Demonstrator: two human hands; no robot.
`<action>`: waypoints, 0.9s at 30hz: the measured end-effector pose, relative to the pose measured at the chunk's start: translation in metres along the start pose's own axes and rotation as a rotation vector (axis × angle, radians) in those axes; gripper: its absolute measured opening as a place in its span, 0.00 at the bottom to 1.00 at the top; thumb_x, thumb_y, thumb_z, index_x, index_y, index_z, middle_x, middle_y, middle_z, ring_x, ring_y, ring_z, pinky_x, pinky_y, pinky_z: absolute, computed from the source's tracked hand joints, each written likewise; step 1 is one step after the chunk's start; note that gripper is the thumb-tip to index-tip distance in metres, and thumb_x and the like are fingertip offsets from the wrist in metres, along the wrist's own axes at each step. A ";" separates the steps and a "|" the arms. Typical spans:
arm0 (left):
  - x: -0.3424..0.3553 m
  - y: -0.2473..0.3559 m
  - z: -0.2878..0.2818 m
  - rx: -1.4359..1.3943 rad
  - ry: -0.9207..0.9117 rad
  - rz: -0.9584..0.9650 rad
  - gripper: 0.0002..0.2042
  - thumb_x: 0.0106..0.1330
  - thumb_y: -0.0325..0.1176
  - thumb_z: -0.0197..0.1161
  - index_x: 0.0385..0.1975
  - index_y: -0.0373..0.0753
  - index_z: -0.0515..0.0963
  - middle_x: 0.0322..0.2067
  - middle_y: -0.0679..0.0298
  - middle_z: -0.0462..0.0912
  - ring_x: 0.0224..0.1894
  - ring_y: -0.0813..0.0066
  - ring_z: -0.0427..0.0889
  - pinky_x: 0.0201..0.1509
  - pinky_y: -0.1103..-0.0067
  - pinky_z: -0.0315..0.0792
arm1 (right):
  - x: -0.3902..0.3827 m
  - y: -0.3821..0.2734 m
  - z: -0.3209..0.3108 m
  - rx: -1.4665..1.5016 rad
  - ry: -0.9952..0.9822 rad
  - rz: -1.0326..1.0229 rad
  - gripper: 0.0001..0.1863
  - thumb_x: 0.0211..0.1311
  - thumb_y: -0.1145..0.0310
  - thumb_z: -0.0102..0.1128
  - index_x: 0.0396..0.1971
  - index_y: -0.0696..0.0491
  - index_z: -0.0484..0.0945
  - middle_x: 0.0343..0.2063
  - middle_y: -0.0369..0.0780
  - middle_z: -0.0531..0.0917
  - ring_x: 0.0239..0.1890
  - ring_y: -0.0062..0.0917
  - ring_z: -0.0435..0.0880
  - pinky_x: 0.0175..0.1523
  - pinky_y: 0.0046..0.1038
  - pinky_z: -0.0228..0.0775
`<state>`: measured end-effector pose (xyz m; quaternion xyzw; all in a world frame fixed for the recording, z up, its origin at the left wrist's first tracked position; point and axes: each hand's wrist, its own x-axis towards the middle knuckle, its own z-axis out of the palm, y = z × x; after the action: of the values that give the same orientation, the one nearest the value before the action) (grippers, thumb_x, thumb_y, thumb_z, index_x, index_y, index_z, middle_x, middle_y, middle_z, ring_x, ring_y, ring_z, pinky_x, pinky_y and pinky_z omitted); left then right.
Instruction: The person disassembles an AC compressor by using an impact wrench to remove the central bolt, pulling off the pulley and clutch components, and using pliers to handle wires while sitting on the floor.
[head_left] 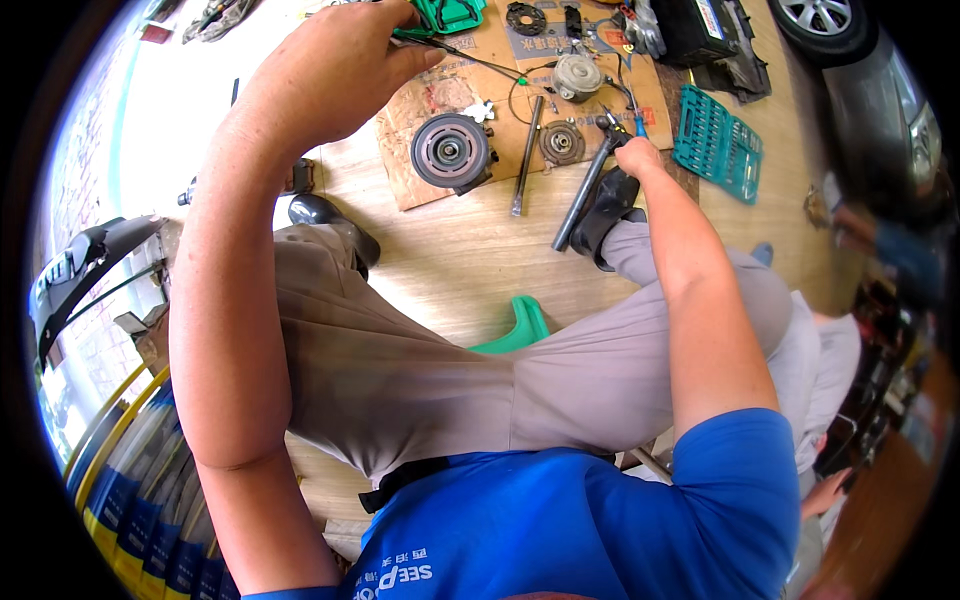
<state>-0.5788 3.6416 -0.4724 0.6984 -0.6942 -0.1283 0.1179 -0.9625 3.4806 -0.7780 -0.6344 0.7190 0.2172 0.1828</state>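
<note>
My left hand (345, 62) reaches to the upper edge, next to an open green case (449, 14). Its thumb stands apart from the forefinger, and the other fingers are mostly hidden. My right hand (638, 157) is closed at the upper end of a hammer-like tool with a long dark grey handle (583, 196), slanting above my black shoe (604, 214). Between the hands, on flattened cardboard (411, 187), lie a grooved round pulley (448, 150), a slim metal bar (528, 157), a flat round hub disc (561, 143) and a silver round housing (577, 77).
A teal socket-set case (718, 147) lies open at the right. Beyond it are a black battery (694, 30) and a car wheel (815, 20). A green plastic piece (520, 327) shows between my legs. Yellow-and-blue items (140, 490) stand at the lower left.
</note>
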 end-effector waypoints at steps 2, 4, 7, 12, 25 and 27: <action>0.000 0.000 0.000 0.001 -0.021 -0.009 0.19 0.65 0.41 0.60 0.50 0.34 0.76 0.42 0.48 0.82 0.47 0.50 0.80 0.52 0.65 0.71 | -0.008 -0.005 -0.005 -0.003 0.008 0.002 0.25 0.58 0.55 0.58 0.47 0.60 0.79 0.50 0.53 0.79 0.55 0.43 0.77 0.59 0.36 0.69; 0.000 -0.001 0.001 0.009 -0.051 -0.032 0.19 0.65 0.41 0.60 0.50 0.35 0.76 0.42 0.47 0.81 0.47 0.50 0.79 0.53 0.65 0.71 | -0.015 -0.009 -0.010 0.005 0.009 -0.008 0.26 0.59 0.54 0.59 0.49 0.60 0.77 0.52 0.53 0.78 0.57 0.43 0.76 0.60 0.37 0.67; 0.003 -0.004 0.002 0.028 -0.111 -0.077 0.19 0.65 0.41 0.60 0.50 0.35 0.76 0.43 0.47 0.81 0.47 0.50 0.79 0.53 0.64 0.70 | -0.005 -0.008 -0.006 0.032 0.079 0.008 0.31 0.58 0.51 0.61 0.53 0.61 0.73 0.54 0.54 0.75 0.58 0.44 0.73 0.63 0.38 0.64; 0.001 0.000 0.003 0.067 -0.133 -0.114 0.20 0.65 0.42 0.59 0.51 0.35 0.76 0.44 0.48 0.81 0.49 0.50 0.78 0.54 0.64 0.70 | 0.008 -0.013 -0.004 0.114 0.210 0.034 0.36 0.58 0.50 0.61 0.56 0.63 0.67 0.55 0.56 0.72 0.60 0.45 0.70 0.65 0.38 0.60; 0.011 -0.019 0.015 0.091 -0.159 -0.109 0.20 0.65 0.43 0.59 0.49 0.35 0.76 0.41 0.47 0.81 0.47 0.49 0.79 0.53 0.63 0.71 | 0.052 -0.028 0.018 0.094 0.123 0.264 0.41 0.54 0.47 0.63 0.61 0.59 0.64 0.61 0.50 0.68 0.64 0.42 0.65 0.67 0.37 0.57; 0.011 -0.019 0.017 0.099 -0.174 -0.117 0.20 0.65 0.44 0.59 0.49 0.35 0.76 0.41 0.47 0.81 0.47 0.49 0.79 0.53 0.63 0.71 | 0.047 -0.035 0.022 0.092 0.135 0.251 0.43 0.52 0.46 0.65 0.61 0.58 0.63 0.62 0.51 0.66 0.65 0.43 0.63 0.67 0.38 0.56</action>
<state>-0.5663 3.6310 -0.4948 0.7290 -0.6652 -0.1607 0.0151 -0.9340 3.4499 -0.8245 -0.5435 0.8125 0.1621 0.1345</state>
